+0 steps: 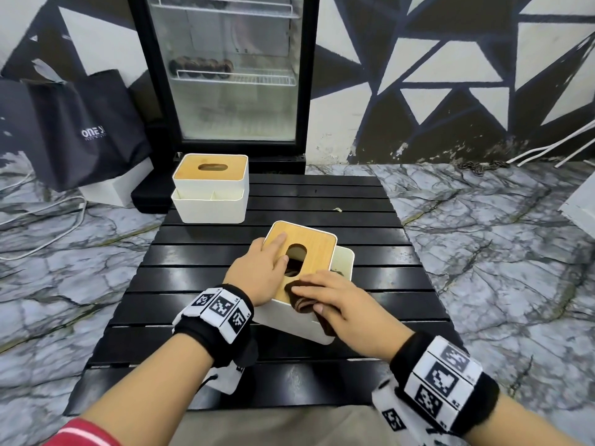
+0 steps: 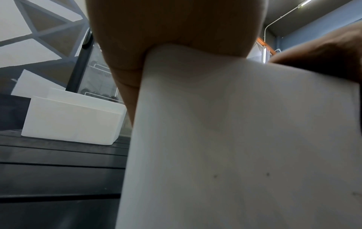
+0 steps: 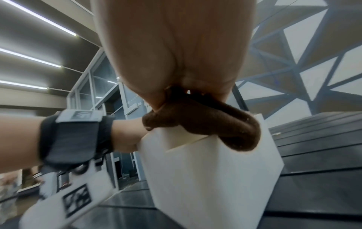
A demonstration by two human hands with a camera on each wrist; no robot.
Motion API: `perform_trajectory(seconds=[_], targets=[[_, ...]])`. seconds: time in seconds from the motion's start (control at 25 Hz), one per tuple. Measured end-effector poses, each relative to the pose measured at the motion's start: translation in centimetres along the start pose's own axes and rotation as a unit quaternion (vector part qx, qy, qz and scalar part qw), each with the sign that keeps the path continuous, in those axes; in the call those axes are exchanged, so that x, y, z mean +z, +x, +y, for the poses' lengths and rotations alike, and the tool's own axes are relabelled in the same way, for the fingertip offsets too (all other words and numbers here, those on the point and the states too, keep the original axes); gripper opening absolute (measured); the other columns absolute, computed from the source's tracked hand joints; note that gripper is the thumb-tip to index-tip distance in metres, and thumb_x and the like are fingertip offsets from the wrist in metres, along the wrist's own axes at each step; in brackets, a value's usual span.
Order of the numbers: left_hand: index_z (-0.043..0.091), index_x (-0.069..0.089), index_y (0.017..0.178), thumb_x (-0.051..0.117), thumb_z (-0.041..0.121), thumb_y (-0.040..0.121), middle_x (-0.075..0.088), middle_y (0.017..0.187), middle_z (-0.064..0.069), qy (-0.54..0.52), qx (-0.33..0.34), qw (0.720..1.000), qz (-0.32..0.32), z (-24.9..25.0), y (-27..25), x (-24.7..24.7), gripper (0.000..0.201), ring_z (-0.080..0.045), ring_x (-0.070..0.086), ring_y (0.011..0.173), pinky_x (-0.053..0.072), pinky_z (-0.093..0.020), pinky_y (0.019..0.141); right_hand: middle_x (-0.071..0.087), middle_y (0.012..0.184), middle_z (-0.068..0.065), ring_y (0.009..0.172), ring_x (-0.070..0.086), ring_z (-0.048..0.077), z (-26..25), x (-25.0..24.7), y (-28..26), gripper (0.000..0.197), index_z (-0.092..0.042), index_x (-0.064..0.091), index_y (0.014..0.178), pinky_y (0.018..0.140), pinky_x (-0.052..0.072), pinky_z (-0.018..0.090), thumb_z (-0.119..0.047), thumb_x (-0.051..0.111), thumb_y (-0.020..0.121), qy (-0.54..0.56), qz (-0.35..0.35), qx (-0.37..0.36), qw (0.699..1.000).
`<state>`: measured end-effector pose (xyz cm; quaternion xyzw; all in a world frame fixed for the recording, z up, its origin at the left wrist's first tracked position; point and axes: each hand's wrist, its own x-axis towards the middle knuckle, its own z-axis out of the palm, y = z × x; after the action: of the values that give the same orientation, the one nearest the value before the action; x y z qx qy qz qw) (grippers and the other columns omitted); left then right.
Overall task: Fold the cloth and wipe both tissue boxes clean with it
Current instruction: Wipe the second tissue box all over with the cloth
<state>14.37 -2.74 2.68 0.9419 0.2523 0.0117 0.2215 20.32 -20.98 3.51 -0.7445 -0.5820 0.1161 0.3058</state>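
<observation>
The near box sits mid-worktop, tilted, its wooden lid facing the person. The left hand lies flat on the lid's 9 o'clock edge, fingers straight and bracing it. The right hand presses the folded brown cloth against the lid's 6 o'clock corner, fingers mostly straight over the wad — not pinching, as far as the head view shows. The far box stands at 11 o'clock, well apart, probably not yet wiped. The cloth looks soft and thick, so it should mould round edges; flat-palm pressure likely suits it best. The box seems light, stiff and smooth — apt to slide, hence worth steadying by lid and wall.
</observation>
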Motion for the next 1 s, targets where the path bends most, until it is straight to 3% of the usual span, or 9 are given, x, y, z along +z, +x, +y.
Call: perform_trajectory(seconds=[0.2,0.36,0.44,0.64,0.72,0.8,0.92,1.0], targets=[[0.036,0.013,0.149,0.029,0.04,0.1,0.024,0.151,-0.003,0.001,0.003,1.0,-0.004,-0.1,0.0,-0.2,0.052,-0.034,0.052,0.116,0.041,-0.035,0.095,0.046,0.135,-0.004,0.126,0.036,0.01,2.8,-2.0,2.9,0.039,-0.022,0.055,0.125,0.098,0.011,-0.002,-0.004,0.046,0.092,-0.021,0.018,0.064,0.998],[0.036,0.012,0.149,0.028,0.041,0.101,0.021,0.153,-0.002,0.009,0.003,1.0,-0.013,0.0,0.0,-0.2,0.051,-0.034,0.051,0.119,0.041,-0.036,0.096,0.045,0.136,-0.006,0.129,0.035,0.012,4.8,-3.1,5.1,0.038,-0.023,0.053,0.127,0.11,0.019,0.02,-0.006,0.044,0.094,-0.039,0.014,0.094,0.995],[0.035,0.011,0.149,0.027,0.041,0.101,0.02,0.153,-0.003,0.016,0.004,1.0,-0.016,0.0,0.0,-0.3,0.051,-0.034,0.051,0.119,0.041,-0.036,0.095,0.046,0.135,-0.005,0.127,0.036,0.013,5.4,-3.2,5.5,0.038,-0.023,0.053,0.127,0.111,0.022,0.025,-0.007,0.043,0.094,-0.036,0.014,0.101,0.994],[0.036,0.012,0.148,0.029,0.048,0.098,0.023,0.151,-0.002,0.02,0.003,1.0,-0.018,0.2,-0.1,-0.3,0.055,-0.03,0.053,0.116,0.044,-0.036,0.092,0.049,0.132,-0.003,0.124,0.04,0.012,5.4,-3.1,5.6,0.037,-0.022,0.057,0.123,0.109,0.026,0.023,-0.005,0.044,0.093,-0.014,0.034,0.112,0.993],[0.039,0.019,0.146,0.031,0.059,0.093,0.027,0.149,0.001,0.046,-0.018,0.999,-0.002,0.2,-0.3,-0.2,0.058,-0.026,0.049,0.121,0.042,-0.038,0.097,0.05,0.13,-0.002,0.123,0.042,0.014,5.2,-2.8,5.7,0.036,-0.022,0.059,0.121,0.109,0.028,0.026,-0.005,0.045,0.092,0.005,0.052,0.126,0.991],[0.038,0.04,0.136,0.027,0.064,0.088,0.036,0.144,0.003,0.09,-0.006,0.993,0.077,0.5,-1.0,-0.3,0.056,-0.022,0.045,0.124,0.034,-0.039,0.102,0.051,0.128,0.0,0.122,0.043,0.017,5.1,-2.3,5.8,0.036,-0.021,0.061,0.118,0.109,0.03,0.03,-0.003,0.045,0.091,0.019,0.076,0.135,0.988],[0.034,0.066,0.103,0.022,0.068,0.079,0.057,0.116,0.006,0.107,0.088,0.974,0.18,1.8,-2.7,-0.2,0.06,-0.018,0.054,0.106,0.034,-0.039,0.093,0.055,0.125,0.005,0.119,0.046,0.021,4.7,-1.7,5.9,0.037,-0.016,0.063,0.116,0.108,0.032,0.032,0.001,0.044,0.089,0.017,0.111,0.134,0.985],[0.035,0.062,0.106,0.024,0.08,0.072,0.054,0.114,0.01,0.134,0.09,0.976,0.144,3.1,-4.0,0.2,0.068,-0.019,0.05,0.109,0.031,-0.044,0.096,0.056,0.123,0.007,0.117,0.048,0.024,4.5,-1.6,6.0,0.037,-0.013,0.064,0.115,0.106,0.033,0.031,0.003,0.044,0.088,0.011,0.129,0.133,0.983]])
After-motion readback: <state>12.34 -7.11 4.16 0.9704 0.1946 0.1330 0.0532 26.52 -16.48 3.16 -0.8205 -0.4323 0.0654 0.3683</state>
